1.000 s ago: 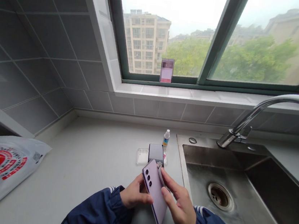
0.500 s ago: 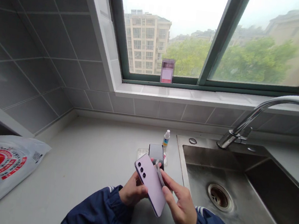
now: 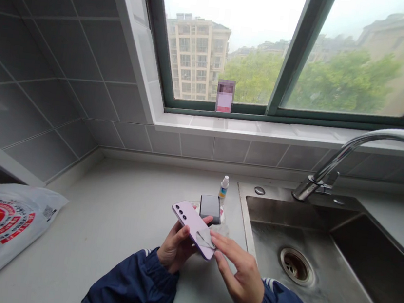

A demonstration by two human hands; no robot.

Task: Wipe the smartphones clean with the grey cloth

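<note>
The left hand (image 3: 176, 244) clamps its fingers on a lilac phone (image 3: 193, 222) above the counter (image 3: 123, 220). At 3 o'clock, the right hand (image 3: 237, 269), fingers extended together, presses a wipe (image 3: 205, 239) on it.

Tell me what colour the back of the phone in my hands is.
Pale lilac, on the phone that the left hand holds; the head view shows it.

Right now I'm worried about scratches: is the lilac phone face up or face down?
Face down: the lilac phone shows its camera lenses upward, held in the left hand.
</note>
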